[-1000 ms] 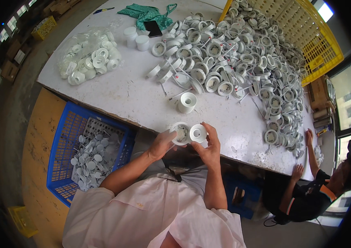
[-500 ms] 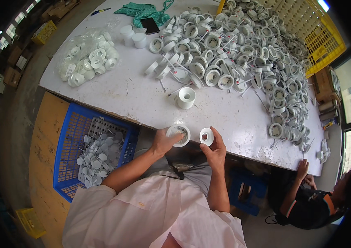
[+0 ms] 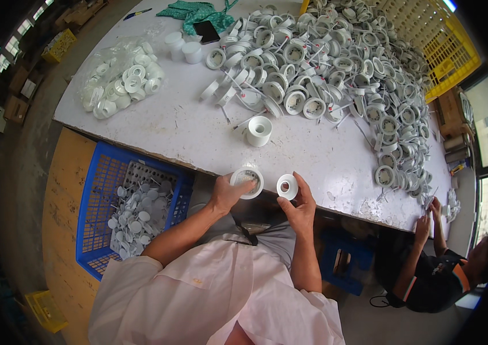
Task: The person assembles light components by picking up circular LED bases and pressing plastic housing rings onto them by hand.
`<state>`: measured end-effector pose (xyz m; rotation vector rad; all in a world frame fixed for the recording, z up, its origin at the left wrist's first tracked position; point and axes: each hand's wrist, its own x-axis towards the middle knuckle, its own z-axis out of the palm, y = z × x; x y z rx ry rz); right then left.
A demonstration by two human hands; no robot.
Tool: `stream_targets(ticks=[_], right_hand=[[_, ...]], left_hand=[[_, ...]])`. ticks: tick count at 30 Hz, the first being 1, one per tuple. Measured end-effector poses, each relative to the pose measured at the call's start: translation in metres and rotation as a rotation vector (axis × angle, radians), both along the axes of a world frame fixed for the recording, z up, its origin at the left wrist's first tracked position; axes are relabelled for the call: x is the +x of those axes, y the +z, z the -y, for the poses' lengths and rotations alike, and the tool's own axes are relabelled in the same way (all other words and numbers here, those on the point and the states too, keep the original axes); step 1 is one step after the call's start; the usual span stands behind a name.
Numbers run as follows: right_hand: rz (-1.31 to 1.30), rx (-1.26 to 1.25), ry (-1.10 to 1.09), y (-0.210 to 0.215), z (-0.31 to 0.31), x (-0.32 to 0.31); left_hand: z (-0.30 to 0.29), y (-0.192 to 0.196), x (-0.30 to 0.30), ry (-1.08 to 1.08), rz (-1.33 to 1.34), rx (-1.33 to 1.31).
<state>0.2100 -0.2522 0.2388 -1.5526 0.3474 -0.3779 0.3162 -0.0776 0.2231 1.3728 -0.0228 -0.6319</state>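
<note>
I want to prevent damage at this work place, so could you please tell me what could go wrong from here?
The left hand has its thumb inside the round white housing; pressing there might disturb the inner parts.
The right hand grips the small white cup by its side, near the edge of the table; it could slip and fall.
The loose white fitting standing just beyond the hands might get knocked over.
</note>
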Motion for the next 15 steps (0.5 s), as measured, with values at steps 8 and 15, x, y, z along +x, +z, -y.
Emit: stream_targets(ticks=[8, 15], right_hand=[[0.160, -0.584, 0.163, 0.010, -0.025, 0.026], [0.004, -0.489, 0.229, 0.012, -0.039, 0.032]], left_hand=[[-0.006, -0.017, 0.000, -0.059, -0.231, -0.283], [-0.012, -0.009, -0.005, -0.067, -0.279, -0.325]])
